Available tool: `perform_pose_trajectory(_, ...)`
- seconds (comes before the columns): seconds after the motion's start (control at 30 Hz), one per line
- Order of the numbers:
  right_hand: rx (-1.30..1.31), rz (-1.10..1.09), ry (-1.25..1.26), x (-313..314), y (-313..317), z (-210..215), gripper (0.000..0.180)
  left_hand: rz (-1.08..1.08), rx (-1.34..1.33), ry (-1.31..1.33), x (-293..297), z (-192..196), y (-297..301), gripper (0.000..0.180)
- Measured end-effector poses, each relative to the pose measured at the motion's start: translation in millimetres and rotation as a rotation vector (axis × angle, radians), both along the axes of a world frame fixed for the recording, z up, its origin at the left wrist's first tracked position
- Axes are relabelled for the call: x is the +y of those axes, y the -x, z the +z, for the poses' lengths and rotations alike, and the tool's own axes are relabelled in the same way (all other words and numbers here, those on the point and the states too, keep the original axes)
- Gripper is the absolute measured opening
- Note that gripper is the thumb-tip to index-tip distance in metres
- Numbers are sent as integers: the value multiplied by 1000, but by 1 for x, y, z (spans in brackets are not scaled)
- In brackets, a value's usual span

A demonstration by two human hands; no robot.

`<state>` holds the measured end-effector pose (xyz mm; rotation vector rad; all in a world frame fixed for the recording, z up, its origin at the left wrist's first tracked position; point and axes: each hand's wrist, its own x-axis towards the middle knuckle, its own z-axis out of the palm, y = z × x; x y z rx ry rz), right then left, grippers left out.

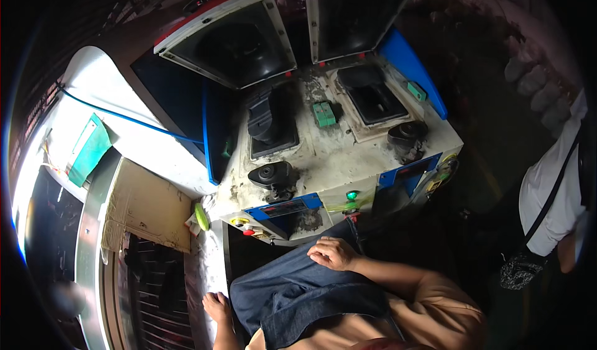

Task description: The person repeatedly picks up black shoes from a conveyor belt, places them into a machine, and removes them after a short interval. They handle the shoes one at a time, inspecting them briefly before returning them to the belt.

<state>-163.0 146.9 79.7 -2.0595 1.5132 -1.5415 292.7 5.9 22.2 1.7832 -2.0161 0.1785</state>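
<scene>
My right hand rests on my thigh over dark blue cloth, its fingers curled in and nothing visible in them. Lower left, my left hand lies at the edge of a narrow white ledge, fingers slightly bent and apart, holding nothing that shows. Before me stands a worn white two-station machine. Both its framed lids, left and right, are raised. A dark, ridged, sole-shaped block stands in the left bay; the right bay has a black recessed pad.
Black rounded fittings sit along the machine's front, above a lit green button and a red button. A light green object lies on the ledge beside a cardboard sheet. At right stands a person in a white shirt.
</scene>
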Motion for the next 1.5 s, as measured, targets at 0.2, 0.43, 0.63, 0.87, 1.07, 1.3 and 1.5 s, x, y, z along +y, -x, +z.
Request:
perform_pose_trajectory(0.2, -12, 0, -39, 2, 1, 0, 12, 21, -21, -4, -1, -2, 0, 22)
perform_pose_trajectory(0.43, -23, 7, -43, 2, 2, 1, 13, 33, -37, -19, -1, 1, 3, 23)
perform_pose_trajectory(0.63, -26, 14, -60, 2, 2, 0, 13, 14, -59, 13, -1, -1, 1, 23)
perform_pose_trajectory(0.87, -15, 14, -59, 2, 2, 2, 13, 2, -51, 0, -3, 0, 0, 23)
perform_pose_trajectory(1.07, -27, 14, -75, 2, 2, 2, 13, 9, -36, 32, -1, -6, -2, 21)
perform_pose_trajectory(1.3, -10, 4, -14, -1, 2, -1, 13, -300, 619, -145, -18, 98, 46, 9)
perform_pose_trajectory(1.5, -5, 11, -50, -2, 1, -1, 14, -564, 990, 238, -29, 299, 77, 55)
